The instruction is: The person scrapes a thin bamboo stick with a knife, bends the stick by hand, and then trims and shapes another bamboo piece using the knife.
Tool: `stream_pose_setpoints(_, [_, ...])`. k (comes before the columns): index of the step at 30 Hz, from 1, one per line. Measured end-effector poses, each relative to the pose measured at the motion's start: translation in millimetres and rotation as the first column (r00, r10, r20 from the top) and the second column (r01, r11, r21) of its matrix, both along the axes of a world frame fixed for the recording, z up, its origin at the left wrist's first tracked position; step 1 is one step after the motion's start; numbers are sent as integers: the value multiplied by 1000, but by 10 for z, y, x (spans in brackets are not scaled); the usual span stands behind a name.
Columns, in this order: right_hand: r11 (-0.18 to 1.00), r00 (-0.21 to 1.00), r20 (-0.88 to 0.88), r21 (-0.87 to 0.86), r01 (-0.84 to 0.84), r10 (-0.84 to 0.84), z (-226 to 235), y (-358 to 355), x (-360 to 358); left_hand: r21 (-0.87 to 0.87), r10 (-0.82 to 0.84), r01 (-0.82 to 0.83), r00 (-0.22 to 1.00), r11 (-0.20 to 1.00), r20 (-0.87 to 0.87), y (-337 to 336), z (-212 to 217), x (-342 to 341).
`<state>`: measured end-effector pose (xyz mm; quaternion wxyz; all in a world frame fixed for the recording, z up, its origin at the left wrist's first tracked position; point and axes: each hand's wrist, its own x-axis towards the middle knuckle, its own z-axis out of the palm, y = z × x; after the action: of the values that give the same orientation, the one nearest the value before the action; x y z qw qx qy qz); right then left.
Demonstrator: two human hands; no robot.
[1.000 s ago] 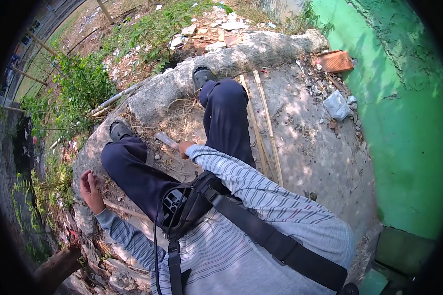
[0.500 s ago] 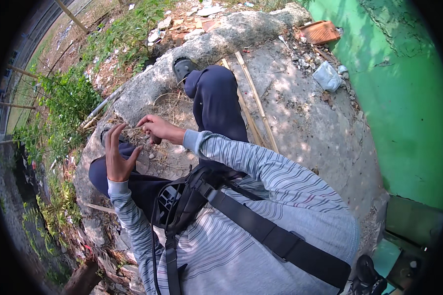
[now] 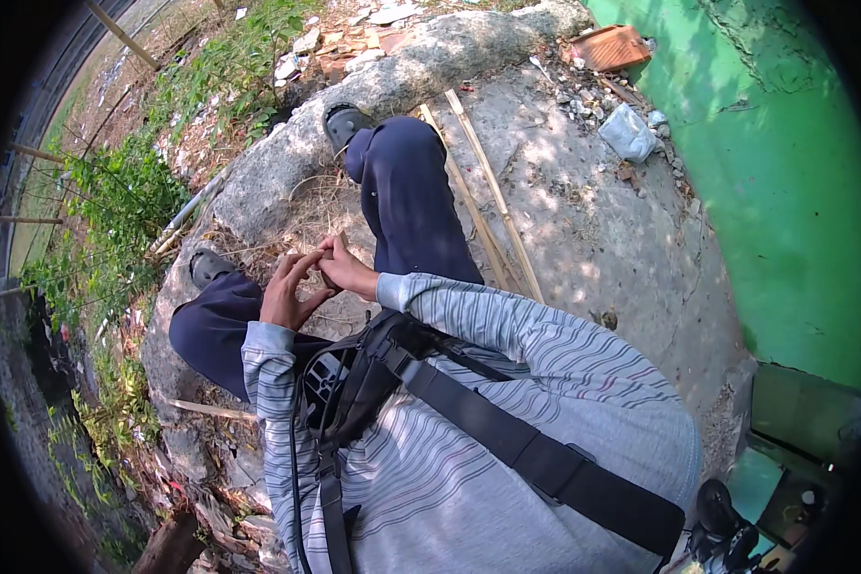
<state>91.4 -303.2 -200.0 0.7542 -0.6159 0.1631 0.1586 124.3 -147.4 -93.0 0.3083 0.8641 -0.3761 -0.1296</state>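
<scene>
Close together above the ground between my bent knees, my hands meet at the fingertips. Bent fingers and thumb of my left hand (image 3: 283,293) form a curve, the tips pressed against the right hand's fingers. My right hand (image 3: 352,274) is closed, and a small dark thing shows in part under its fingers, too covered to name. Whatever thin piece the fingertips pinch is too small to make out. Beside my right knee, two long pale wooden strips (image 3: 493,182) lie on the concrete.
Dry straw and twigs (image 3: 301,215) litter the concrete slab (image 3: 584,249) by my dark shoes (image 3: 342,126). A green wall (image 3: 775,191) bounds the right, with an orange-brown block (image 3: 610,48) and a pale plastic bag (image 3: 628,133) near it. Plants (image 3: 129,206) grow at left, beyond the slab's edge.
My left hand has moved right and my right hand slightly right and nearer. Their fingertips, apart before with a thin strand seemingly between them, now meet. The left fingers have bent inward.
</scene>
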Motion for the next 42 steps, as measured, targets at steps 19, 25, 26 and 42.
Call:
stream_pose_setpoints(19, [859, 803, 330, -52, -510, 497, 1738, -1698, -591, 153, 194, -154, 936, 976, -293, -39, -403, 84])
stream_pose_setpoints(25, [871, 869, 128, 196, 450, -477, 513, -3624, -1016, 71, 171, -161, 970, 984, -172, 220, -685, 158])
stream_pose_setpoints(26, [820, 833, -10, -183, 542, -553, -84, -3967, -1199, 45, 145, -139, 978, 989, -153, 205, -702, 165])
stream_pose_setpoints(42, [386, 557, -384, -915, -122, -736, -2488, -3196, -3938, 45, 307, -316, 864, 948, -399, 191, -714, 151])
